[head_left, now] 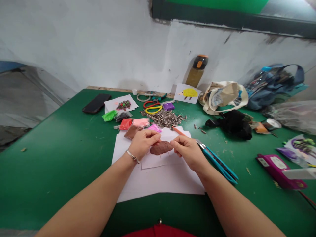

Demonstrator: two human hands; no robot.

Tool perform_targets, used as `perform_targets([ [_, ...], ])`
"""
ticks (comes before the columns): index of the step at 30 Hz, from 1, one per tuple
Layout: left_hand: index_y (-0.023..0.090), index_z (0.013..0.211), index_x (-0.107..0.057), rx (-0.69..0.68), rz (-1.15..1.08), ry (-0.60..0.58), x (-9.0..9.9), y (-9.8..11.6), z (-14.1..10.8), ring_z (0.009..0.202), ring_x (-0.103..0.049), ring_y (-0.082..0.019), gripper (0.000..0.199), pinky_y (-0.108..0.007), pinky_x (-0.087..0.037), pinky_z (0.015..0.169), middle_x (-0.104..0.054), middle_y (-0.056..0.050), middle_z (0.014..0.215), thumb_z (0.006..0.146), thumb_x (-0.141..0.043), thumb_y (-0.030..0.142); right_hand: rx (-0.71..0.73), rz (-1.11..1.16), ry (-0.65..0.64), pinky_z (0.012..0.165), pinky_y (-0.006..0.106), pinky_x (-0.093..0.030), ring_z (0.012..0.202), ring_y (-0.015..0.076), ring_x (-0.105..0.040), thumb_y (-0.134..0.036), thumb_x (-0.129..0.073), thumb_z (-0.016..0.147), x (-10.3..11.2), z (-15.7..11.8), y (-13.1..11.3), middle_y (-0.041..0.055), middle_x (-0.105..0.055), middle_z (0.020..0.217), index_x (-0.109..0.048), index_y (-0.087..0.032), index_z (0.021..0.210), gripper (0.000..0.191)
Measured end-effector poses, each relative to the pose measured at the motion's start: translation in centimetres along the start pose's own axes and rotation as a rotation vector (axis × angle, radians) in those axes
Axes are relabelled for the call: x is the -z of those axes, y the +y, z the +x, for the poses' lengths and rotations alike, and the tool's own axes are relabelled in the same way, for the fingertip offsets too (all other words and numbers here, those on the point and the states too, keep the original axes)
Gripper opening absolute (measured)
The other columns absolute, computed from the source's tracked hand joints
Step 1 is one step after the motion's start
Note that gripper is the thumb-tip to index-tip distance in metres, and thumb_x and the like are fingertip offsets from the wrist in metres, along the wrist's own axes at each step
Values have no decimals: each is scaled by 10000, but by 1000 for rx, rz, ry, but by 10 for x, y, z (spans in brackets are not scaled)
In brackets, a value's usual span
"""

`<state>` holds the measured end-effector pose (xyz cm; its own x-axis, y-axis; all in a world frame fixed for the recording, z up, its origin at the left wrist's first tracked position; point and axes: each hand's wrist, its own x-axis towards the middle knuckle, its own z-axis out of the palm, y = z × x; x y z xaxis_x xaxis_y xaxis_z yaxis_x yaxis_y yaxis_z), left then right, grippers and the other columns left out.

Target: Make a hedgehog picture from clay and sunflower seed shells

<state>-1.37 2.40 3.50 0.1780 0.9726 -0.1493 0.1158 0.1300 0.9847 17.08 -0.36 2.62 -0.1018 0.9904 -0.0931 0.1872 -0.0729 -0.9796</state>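
Note:
A flat oval of brown modelling clay [161, 147] lies on a white paper sheet [158, 181], held between both hands. My left hand [144, 143], with a silver bracelet [132, 156] at the wrist, pinches the clay's left end. My right hand [189, 153] pinches its right end. Blue-handled scissors [217, 163] lie shut just beyond my right hand, and an orange pencil [179, 131] lies past my fingers. Packets of coloured clay [125, 124] sit beyond my left hand.
On the green table [49, 164] are a heap of sunflower seeds [164, 118], a black phone [96, 103], a hedgehog picture [187, 93], a black cloth [233, 124] and a magenta tool [278, 171]. A cloth bag [223, 97] and a bottle [197, 70] stand at the back.

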Motion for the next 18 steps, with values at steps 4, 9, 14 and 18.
perform_targets([
  [4,127,664,-655,-6,1,-1,-1,0,1,579,-542,-115,231,-236,-443,568,-624,-22,624,724,-674,350,0,27,-13,502,254,-371,498,105,-485,-353,-635,784,0,1,2,-33,-553,544,-604,-189,647,216],
  [9,122,676,-659,-5,6,8,0,0,0,575,-539,-115,225,-237,-441,563,-624,-24,626,722,-672,342,-2,171,-78,626,283,-457,600,126,-575,-273,-655,761,-1,2,4,-15,-625,623,-654,-180,790,97],
  [14,122,677,-661,-14,10,4,0,-1,-1,580,-538,-116,229,-243,-448,576,-621,-23,627,729,-665,346,-33,211,-77,663,296,-485,643,137,-616,-275,-668,744,-1,3,8,8,-653,695,-671,-159,873,174],
  [18,124,665,-654,-7,4,14,0,1,-1,574,-538,-111,214,-234,-443,564,-618,-19,622,728,-666,328,-14,171,-65,645,288,-484,608,124,-603,-267,-661,742,-1,3,8,0,-647,699,-655,-157,906,198],
])
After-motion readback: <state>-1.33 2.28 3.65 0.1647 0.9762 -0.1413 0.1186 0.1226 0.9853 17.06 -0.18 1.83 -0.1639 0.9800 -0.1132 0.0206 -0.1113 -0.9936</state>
